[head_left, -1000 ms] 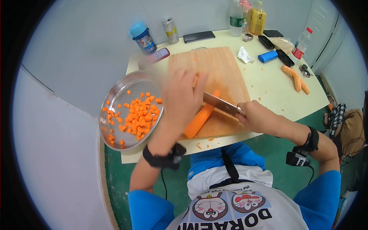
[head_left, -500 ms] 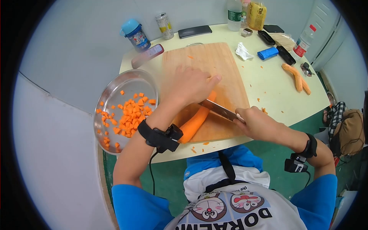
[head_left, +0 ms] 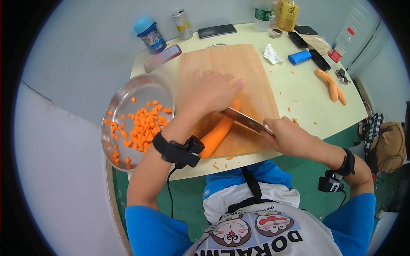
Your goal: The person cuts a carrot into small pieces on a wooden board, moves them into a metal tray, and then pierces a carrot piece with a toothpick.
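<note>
My right hand [head_left: 287, 134] is closed around the handle of a kitchen knife [head_left: 247, 122], whose blade lies across a peeled carrot [head_left: 217, 134]. The carrot rests slantwise on the wooden cutting board [head_left: 220, 55], its near end by my left wrist. Over the knife's far end and the carrot's upper part lies my left hand [head_left: 212, 91], palm down with fingers stretched out, hiding what is beneath. To the left, a round metal tray [head_left: 124, 87] holds many diced carrot pieces [head_left: 147, 128], partly behind my left forearm.
Behind the board are a phone [head_left: 217, 30], a can [head_left: 183, 24] and a blue bottle [head_left: 151, 36]; another phone [head_left: 163, 58] lies left. At the right are a crumpled tissue [head_left: 272, 54], a blue roll [head_left: 299, 57], a forked peeled carrot [head_left: 332, 86] and a red-capped bottle [head_left: 340, 46].
The view has shifted slightly, and the tray appears a little farther left. Both hands, the knife and the carrot hold nearly the same positions.
</note>
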Motion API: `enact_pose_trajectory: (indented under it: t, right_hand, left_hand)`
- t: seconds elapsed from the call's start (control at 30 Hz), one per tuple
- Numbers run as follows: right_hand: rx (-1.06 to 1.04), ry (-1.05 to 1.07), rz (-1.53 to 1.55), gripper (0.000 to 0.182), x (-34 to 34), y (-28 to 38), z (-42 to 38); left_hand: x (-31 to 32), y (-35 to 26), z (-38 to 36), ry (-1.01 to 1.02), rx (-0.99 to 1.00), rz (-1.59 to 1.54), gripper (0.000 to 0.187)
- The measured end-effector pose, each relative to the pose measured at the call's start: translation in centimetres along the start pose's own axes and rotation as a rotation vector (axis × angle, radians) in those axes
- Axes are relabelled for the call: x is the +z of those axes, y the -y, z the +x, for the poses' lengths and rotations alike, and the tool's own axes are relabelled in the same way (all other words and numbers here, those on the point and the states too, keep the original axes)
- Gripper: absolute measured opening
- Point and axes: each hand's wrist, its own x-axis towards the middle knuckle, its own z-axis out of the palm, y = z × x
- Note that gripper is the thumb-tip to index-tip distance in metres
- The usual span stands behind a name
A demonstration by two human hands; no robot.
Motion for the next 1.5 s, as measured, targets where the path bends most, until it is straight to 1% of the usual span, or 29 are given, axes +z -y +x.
enact_pose_trajectory:
  t: [0.03,0.07,0.13,0.17,0.23,0.4,0.47,0.53,0.67,0.73,0.77,0.83,0.97,1.0,1.07,1.1,1.13,1.17,1.23,1.27,1.3,1.33,1.37,1.4,1.47,1.5]
  right_hand:
    - [0.018,-0.010,0.000,0.015,0.0,0.1,-0.1]
    - [0.038,-0.020,0.000,0.016,0.1,0.3,-0.2]
    - [0.051,0.001,-0.014,0.015,0.0,0.5,-0.1]
    - [0.062,0.009,-0.029,0.014,0.0,0.6,0.1]
    - [0.031,0.023,-0.050,0.015,0.0,0.5,0.4]
    - [-0.013,0.042,-0.068,0.016,-0.3,1.0,0.8]
    - [0.040,0.041,-0.050,0.014,-0.4,1.2,0.7]
    - [0.028,0.013,-0.026,0.015,0.1,0.5,0.3]
    - [0.001,-0.045,0.004,0.016,0.9,-0.3,-0.1]
    - [0.011,-0.025,-0.002,0.015,0.5,0.1,0.0]
    - [0.016,-0.005,-0.012,0.014,0.3,0.3,0.1]
    - [-0.002,0.031,-0.035,0.016,-0.2,0.6,0.7]
    - [-0.069,0.109,-0.082,0.020,-0.8,0.9,1.4]
    - [-0.066,0.110,-0.080,0.020,-0.2,0.7,1.3]
    - [-0.002,-0.002,-0.135,0.020,1.5,0.0,1.3]
    - [-0.005,0.011,-0.137,0.020,1.3,0.4,1.4]
    - [0.047,0.056,-0.178,0.011,1.0,1.0,1.4]
    - [0.100,0.104,-0.215,0.011,1.0,1.4,1.1]
    - [0.073,0.090,-0.195,0.009,0.6,1.4,1.1]
    - [0.042,0.065,-0.183,0.008,0.5,1.3,1.1]
    - [0.032,0.064,-0.191,0.008,0.4,1.2,1.1]
    - [0.070,0.052,-0.110,0.009,0.0,1.0,1.3]
    - [0.114,0.043,-0.018,0.012,0.0,0.8,1.3]
    - [0.111,0.049,-0.012,0.012,0.0,0.6,1.3]
    - [0.100,-0.013,0.072,0.018,0.1,0.1,1.1]
    - [0.095,-0.016,0.075,0.018,0.1,-0.2,1.0]
  left_hand:
    - [-0.3,-0.1,0.0,0.046,0.008,0.034,0.058]
    - [-0.5,-0.2,0.1,0.049,0.000,0.029,0.058]
    - [-0.7,-0.3,0.2,0.121,-0.058,0.048,0.060]
    - [-0.3,0.1,0.3,0.121,-0.061,0.046,0.060]
    - [0.4,1.3,0.4,0.021,0.021,-0.025,0.060]
    - [0.7,2.3,0.3,0.023,0.022,-0.102,0.060]
    - [0.4,1.8,0.5,0.044,0.030,-0.109,0.059]
    - [0.3,1.1,0.5,0.092,-0.002,-0.037,0.059]
    - [0.0,0.0,0.4,0.095,-0.002,0.064,0.060]
    - [-0.5,-0.3,0.3,0.174,-0.038,0.096,0.060]
    - [-0.2,0.1,0.4,0.179,-0.041,0.092,0.060]
    - [0.5,1.8,0.6,0.140,-0.010,-0.052,0.061]
    - [1.3,2.8,0.7,0.092,-0.018,-0.143,0.061]
    - [1.3,2.6,0.5,0.124,-0.034,-0.134,0.062]
    - [1.1,2.5,0.4,0.151,-0.056,-0.134,0.062]
    - [0.9,2.6,0.3,0.159,-0.045,-0.088,0.062]
    - [1.0,2.7,0.1,0.172,-0.033,-0.038,0.061]
    - [1.5,2.9,-0.2,0.187,-0.040,-0.042,0.061]
    - [1.9,3.3,-0.6,-0.138,0.061,-0.095,0.055]
    - [2.0,3.4,-1.1,-0.136,0.057,-0.095,0.055]
    - [1.5,3.2,-1.6,-0.465,0.177,-0.226,0.051]
    - [0.6,2.7,-2.4,-0.796,0.297,-0.352,0.046]
    - [-0.2,2.1,-4.4,-0.736,0.213,-0.440,0.047]
    - [-0.7,1.2,-7.1,-0.669,0.130,-0.527,0.048]
    - [0.7,-0.7,-10.9,-0.314,-0.033,-0.246,0.056]
    - [2.3,-1.4,-12.6,-0.264,-0.064,-0.094,0.054]
